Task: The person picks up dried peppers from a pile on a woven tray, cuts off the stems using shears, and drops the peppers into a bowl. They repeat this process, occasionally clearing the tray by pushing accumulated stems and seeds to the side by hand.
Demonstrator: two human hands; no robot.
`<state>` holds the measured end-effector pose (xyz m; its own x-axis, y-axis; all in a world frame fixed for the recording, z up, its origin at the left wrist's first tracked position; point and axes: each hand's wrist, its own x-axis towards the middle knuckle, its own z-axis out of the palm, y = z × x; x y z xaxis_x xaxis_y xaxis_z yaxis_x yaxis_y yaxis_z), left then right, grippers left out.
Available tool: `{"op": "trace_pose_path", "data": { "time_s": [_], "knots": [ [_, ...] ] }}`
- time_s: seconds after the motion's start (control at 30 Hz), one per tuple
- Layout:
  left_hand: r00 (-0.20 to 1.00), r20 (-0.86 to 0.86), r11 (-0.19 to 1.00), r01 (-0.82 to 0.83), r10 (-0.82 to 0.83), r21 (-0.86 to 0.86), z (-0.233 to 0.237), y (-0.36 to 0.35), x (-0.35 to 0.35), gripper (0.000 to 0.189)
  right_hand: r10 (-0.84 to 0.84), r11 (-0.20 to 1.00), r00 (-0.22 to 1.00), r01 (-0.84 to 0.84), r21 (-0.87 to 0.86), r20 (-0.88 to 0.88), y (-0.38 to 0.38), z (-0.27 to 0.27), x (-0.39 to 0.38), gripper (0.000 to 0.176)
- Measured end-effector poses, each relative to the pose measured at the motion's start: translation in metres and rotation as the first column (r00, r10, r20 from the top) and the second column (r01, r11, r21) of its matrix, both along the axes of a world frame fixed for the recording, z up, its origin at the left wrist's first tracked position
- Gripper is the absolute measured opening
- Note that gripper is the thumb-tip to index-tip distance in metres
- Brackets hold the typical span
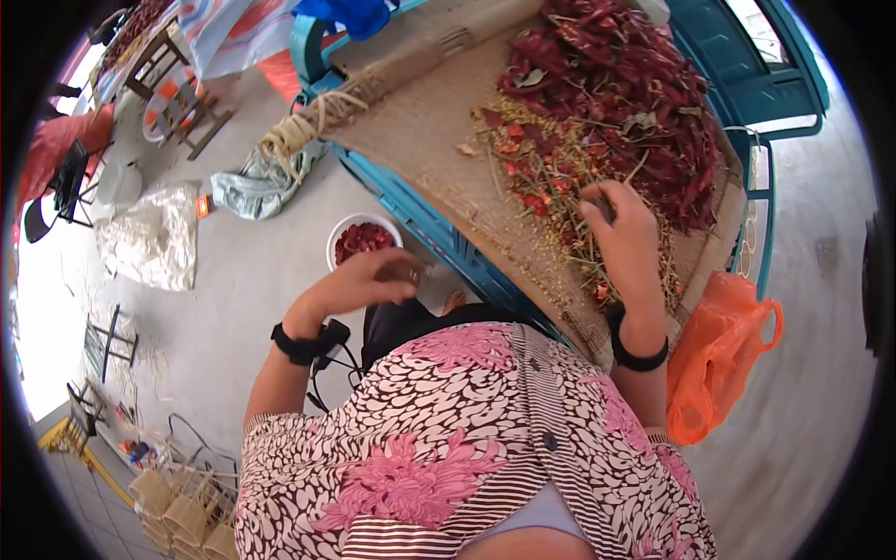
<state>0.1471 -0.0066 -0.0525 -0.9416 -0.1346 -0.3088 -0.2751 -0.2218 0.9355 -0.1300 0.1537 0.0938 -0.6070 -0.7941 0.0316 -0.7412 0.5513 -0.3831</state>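
Note:
Dried dark red peppers (pixel 616 84) are heaped on a woven mat (pixel 420 140) on a blue frame. Nearer me, yellow seeds, stems and red pieces (pixel 546 177) lie scattered. My right hand (pixel 623 233) is over this scattered part, thumb and bent forefinger apart, with nothing visible between them. My left hand (pixel 369 280) hovers left of the mat's edge, its fingers loosely curved and apart from the thumb, holding nothing that I can see. Just beyond it, a white bowl (pixel 333 245) of red pieces stands low down, partly hidden by that hand.
An orange plastic bag (pixel 719 359) hangs at the mat's right side, near my right forearm. Blue metal rails (pixel 765 215) stand beyond it. On the floor at left lie a green sack (pixel 257 187) and clear plastic sheeting (pixel 154 233). Woven baskets (pixel 187 509) sit at lower left.

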Motion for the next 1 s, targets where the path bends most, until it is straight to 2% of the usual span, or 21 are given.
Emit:
{"op": "trace_pose_path", "data": {
  "time_s": [0.07, 0.13, 0.17, 0.2, 0.27, 0.3, 0.4, 0.5, 0.7, 0.8, 0.9, 1.0],
  "knots": [
    [0.971, -0.215, 0.990, 0.077, -0.101, -0.119, 0.040, 0.009, -0.020, 0.033, 0.025, 0.996, 0.998, -0.021, 0.084, -0.052, -0.011, -0.003, -0.004, 0.021],
    [0.971, -0.196, 0.977, 0.101, -0.138, -0.188, 0.081, 0.011, -0.041, 0.031, 0.048, 0.979, 0.995, -0.030, 0.201, -0.088, -0.020, -0.004, -0.004, 0.024],
    [0.970, -0.185, 0.969, 0.113, -0.155, -0.221, 0.091, 0.012, -0.050, 0.030, 0.071, 0.977, 0.995, -0.054, 0.207, -0.076, -0.021, -0.006, -0.005, 0.024],
    [0.966, -0.231, 0.941, 0.030, -0.114, -0.336, 0.091, 0.014, -0.060, 0.030, 0.099, 0.974, 0.993, -0.082, 0.213, -0.070, -0.021, -0.009, -0.004, 0.024],
    [0.939, -0.340, 0.834, -0.143, -0.057, -0.533, 0.086, 0.016, -0.079, 0.031, 0.149, 0.966, 0.987, -0.132, 0.225, -0.061, -0.019, -0.017, 0.001, 0.024],
    [0.941, -0.338, 0.797, -0.188, -0.022, -0.574, 0.084, 0.016, -0.087, 0.029, 0.126, 0.973, 0.988, -0.106, 0.203, -0.090, -0.015, -0.026, 0.001, 0.026],
    [0.917, -0.398, 0.453, -0.345, -0.022, -0.822, 0.078, 0.013, -0.111, 0.024, 0.006, 0.970, 0.988, 0.032, 0.241, -0.156, -0.005, -0.034, -0.013, 0.027],
    [0.921, -0.386, 0.345, -0.345, -0.055, -0.873, 0.065, 0.015, -0.131, 0.021, -0.134, 0.956, 0.977, 0.171, 0.238, -0.164, 0.008, -0.026, -0.018, 0.022],
    [0.917, -0.361, 0.263, -0.311, -0.171, -0.913, 0.054, 0.020, -0.164, 0.023, -0.366, 0.864, 0.907, 0.415, 0.284, -0.210, 0.036, -0.014, -0.038, 0.023],
    [0.924, -0.329, 0.257, -0.276, -0.193, -0.926, 0.044, 0.019, -0.173, 0.023, -0.362, 0.926, 0.887, 0.376, -0.005, -0.288, 0.045, -0.015, -0.035, 0.027],
    [0.931, -0.324, 0.315, -0.261, -0.170, -0.913, 0.046, 0.016, -0.170, 0.020, -0.301, 0.940, 0.952, 0.285, -0.185, -0.062, 0.040, -0.001, -0.013, 0.031],
    [0.925, -0.364, 0.450, -0.280, -0.110, -0.848, 0.058, 0.018, -0.164, 0.018, -0.156, 0.984, 0.950, 0.172, -0.038, 0.271, 0.034, 0.001, 0.007, 0.032]
  ]
}}
